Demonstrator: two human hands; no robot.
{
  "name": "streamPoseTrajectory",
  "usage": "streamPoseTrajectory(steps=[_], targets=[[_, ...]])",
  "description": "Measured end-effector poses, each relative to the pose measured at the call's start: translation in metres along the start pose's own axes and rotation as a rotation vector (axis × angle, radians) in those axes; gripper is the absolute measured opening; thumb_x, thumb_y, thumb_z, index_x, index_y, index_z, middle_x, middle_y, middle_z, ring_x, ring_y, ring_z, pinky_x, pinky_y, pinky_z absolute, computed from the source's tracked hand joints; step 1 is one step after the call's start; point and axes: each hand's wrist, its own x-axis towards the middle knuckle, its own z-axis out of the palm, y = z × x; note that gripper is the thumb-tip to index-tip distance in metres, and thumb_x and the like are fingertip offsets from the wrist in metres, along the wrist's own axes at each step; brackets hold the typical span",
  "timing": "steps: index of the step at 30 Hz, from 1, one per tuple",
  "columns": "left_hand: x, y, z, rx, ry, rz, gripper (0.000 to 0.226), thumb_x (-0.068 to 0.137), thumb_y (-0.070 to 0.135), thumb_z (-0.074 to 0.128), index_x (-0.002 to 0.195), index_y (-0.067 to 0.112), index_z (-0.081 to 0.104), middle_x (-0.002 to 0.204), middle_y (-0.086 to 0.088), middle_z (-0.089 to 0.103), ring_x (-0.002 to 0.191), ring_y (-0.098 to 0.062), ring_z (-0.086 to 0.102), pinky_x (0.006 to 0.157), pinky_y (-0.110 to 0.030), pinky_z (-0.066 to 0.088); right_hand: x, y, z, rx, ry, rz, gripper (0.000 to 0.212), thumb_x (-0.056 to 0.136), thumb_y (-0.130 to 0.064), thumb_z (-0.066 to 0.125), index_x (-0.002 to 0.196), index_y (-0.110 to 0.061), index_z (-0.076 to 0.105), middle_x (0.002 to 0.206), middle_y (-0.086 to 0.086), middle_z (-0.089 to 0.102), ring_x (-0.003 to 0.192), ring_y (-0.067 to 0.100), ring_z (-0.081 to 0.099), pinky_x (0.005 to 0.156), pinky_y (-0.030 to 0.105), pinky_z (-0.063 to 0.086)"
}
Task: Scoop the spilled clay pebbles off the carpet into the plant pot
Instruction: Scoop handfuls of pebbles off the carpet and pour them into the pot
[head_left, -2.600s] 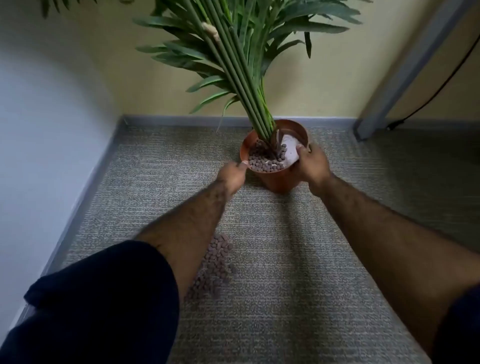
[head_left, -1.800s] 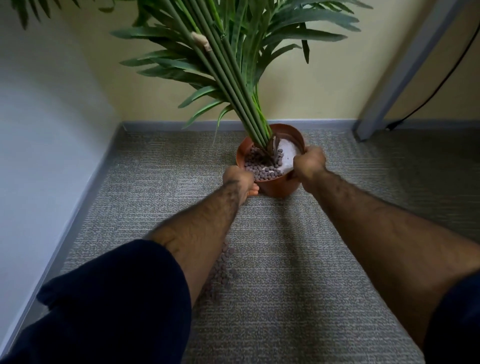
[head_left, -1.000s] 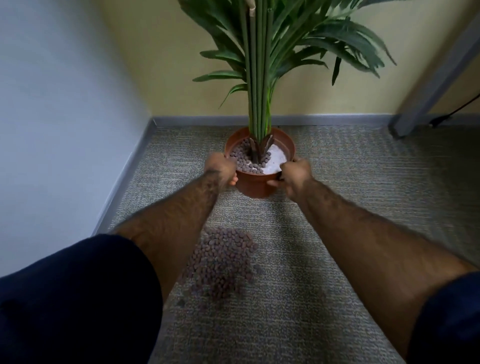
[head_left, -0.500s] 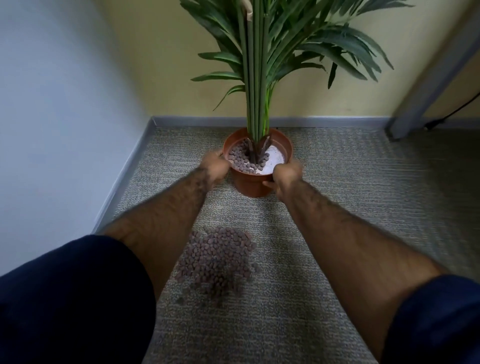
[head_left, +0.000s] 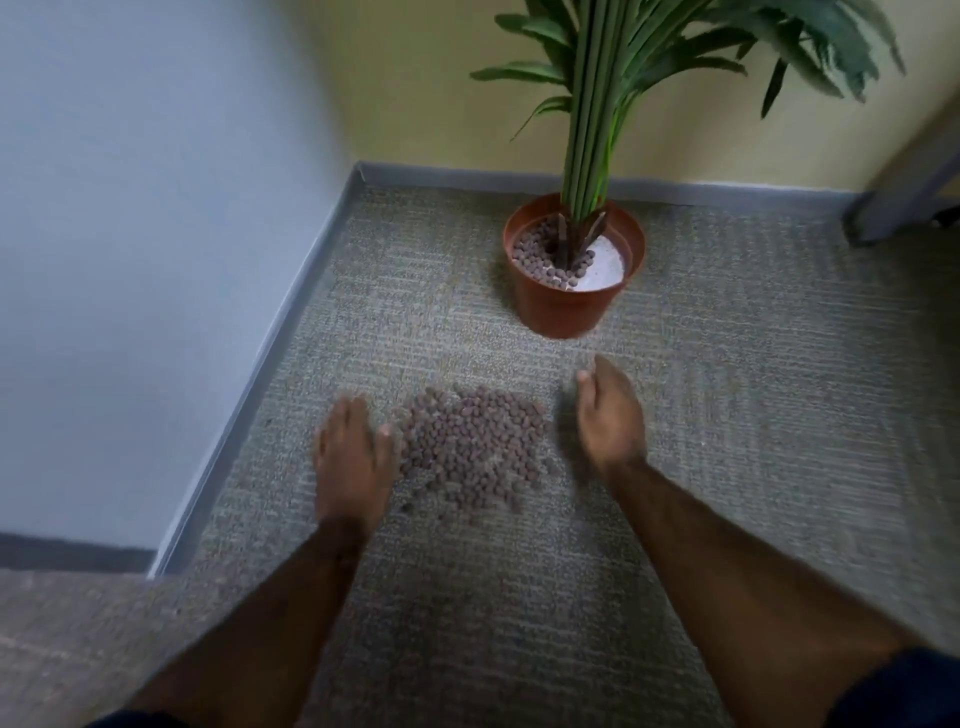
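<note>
A heap of brown clay pebbles (head_left: 470, 447) lies on the grey carpet (head_left: 727, 415). Beyond it stands an orange plant pot (head_left: 563, 306), upright, with green stems, some pebbles on its left side and white filler bare on its right. My left hand (head_left: 350, 457) rests palm down at the heap's left edge, fingers apart, thumb touching the pebbles. On the heap's right, my right hand (head_left: 610, 415) is held on edge with the palm facing the pebbles, a small gap from them. Both hands hold nothing.
A pale blue wall (head_left: 145, 234) with a grey skirting board runs close along the left. The yellow wall (head_left: 431, 88) is just behind the pot. A grey post (head_left: 904, 192) leans at the far right. Open carpet extends to the right and towards me.
Both hands let go of the pot's rim and came back down to either side of the pebble heap. The pot, tilted earlier, now stands upright. My view has dropped closer to the floor.
</note>
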Motion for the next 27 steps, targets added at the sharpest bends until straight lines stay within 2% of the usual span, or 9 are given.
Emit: streamPoseTrajectory(steps=[2, 4, 8, 10, 14, 17, 20, 23, 27], targets=[[-0.038, -0.016, 0.005, 0.042, 0.018, -0.114, 0.067, 0.106, 0.052, 0.028, 0.159, 0.012, 0.024, 0.169, -0.012, 0.018, 0.157, -0.025, 0.011, 0.127, -0.05, 0.007, -0.035, 0.016, 0.013, -0.138, -0.047, -0.048, 0.06, 0.109, -0.044, 0.035, 0.158, -0.011, 0.035, 0.163, 0.015, 0.037, 0.153, 0.032, 0.031, 0.125, 0.047, 0.026], [-0.066, -0.023, 0.013, 0.1, -0.005, -0.216, 0.078, 0.102, 0.058, 0.022, 0.161, 0.007, 0.017, 0.17, -0.015, 0.011, 0.158, -0.028, 0.007, 0.127, -0.051, 0.002, -0.065, 0.029, 0.024, -0.266, -0.106, -0.072, 0.072, 0.106, -0.06, 0.029, 0.163, -0.016, 0.022, 0.17, 0.011, 0.02, 0.159, 0.029, 0.014, 0.128, 0.048, 0.014], [-0.069, -0.016, 0.029, 0.197, -0.066, -0.196, 0.079, 0.104, 0.057, 0.025, 0.161, 0.005, 0.014, 0.17, -0.015, 0.011, 0.158, -0.028, 0.004, 0.127, -0.051, 0.002, -0.093, 0.044, 0.039, -0.474, -0.202, -0.157, 0.088, 0.1, -0.073, 0.013, 0.165, -0.014, 0.004, 0.173, 0.01, 0.001, 0.16, 0.026, -0.008, 0.129, 0.048, 0.0], [-0.057, -0.008, 0.033, 0.178, -0.089, -0.168, 0.079, 0.104, 0.057, 0.025, 0.162, 0.006, 0.012, 0.171, -0.013, 0.01, 0.158, -0.025, 0.001, 0.127, -0.05, 0.001, -0.094, 0.044, 0.043, -0.528, -0.223, -0.162, 0.088, 0.101, -0.072, 0.01, 0.165, -0.013, 0.002, 0.173, 0.012, -0.003, 0.159, 0.028, -0.011, 0.129, 0.051, 0.0], [-0.045, 0.011, 0.043, 0.061, -0.154, 0.034, 0.074, 0.104, 0.056, 0.023, 0.163, 0.012, 0.011, 0.171, -0.007, 0.01, 0.158, -0.019, 0.001, 0.128, -0.043, 0.002, -0.094, 0.043, 0.041, -0.508, -0.231, -0.165, 0.088, 0.101, -0.073, 0.008, 0.165, -0.014, 0.001, 0.173, 0.011, -0.004, 0.159, 0.027, -0.012, 0.129, 0.05, -0.001], [-0.051, 0.015, 0.042, 0.001, -0.08, 0.082, 0.074, 0.104, 0.056, 0.026, 0.162, 0.012, 0.017, 0.171, -0.006, 0.015, 0.158, -0.017, 0.006, 0.128, -0.044, 0.007, -0.093, 0.044, 0.037, -0.453, -0.225, -0.185, 0.09, 0.099, -0.077, 0.01, 0.165, -0.017, 0.0, 0.173, 0.008, -0.004, 0.159, 0.023, -0.012, 0.129, 0.048, 0.0], [-0.067, 0.009, 0.041, 0.131, -0.043, 0.03, 0.085, 0.1, 0.064, 0.026, 0.162, 0.007, 0.014, 0.171, -0.012, 0.009, 0.158, -0.024, 0.003, 0.128, -0.047, 0.003, -0.099, 0.042, 0.039, -0.502, -0.304, -0.335, 0.105, 0.09, -0.088, 0.016, 0.165, -0.018, -0.008, 0.172, 0.008, -0.015, 0.158, 0.023, -0.018, 0.128, 0.048, -0.004], [-0.079, 0.008, 0.045, 0.296, -0.147, 0.09, 0.093, 0.097, 0.071, 0.02, 0.163, 0.007, 0.003, 0.171, -0.013, -0.002, 0.158, -0.025, -0.007, 0.127, -0.048, 0.0, -0.105, 0.038, 0.047, -0.596, -0.404, -0.478, 0.118, 0.082, -0.096, 0.02, 0.164, -0.018, -0.013, 0.17, 0.012, -0.021, 0.156, 0.027, -0.025, 0.127, 0.055, -0.004], [-0.071, 0.013, 0.05, 0.319, -0.178, 0.139, 0.092, 0.098, 0.07, 0.024, 0.163, 0.008, 0.003, 0.171, -0.011, -0.004, 0.158, -0.025, -0.007, 0.128, -0.048, 0.002, -0.094, 0.026, 0.056, -0.609, -0.395, -0.464, 0.11, 0.088, -0.09, 0.017, 0.164, -0.017, -0.01, 0.169, 0.015, -0.022, 0.156, 0.032, -0.026, 0.127, 0.055, -0.004]])
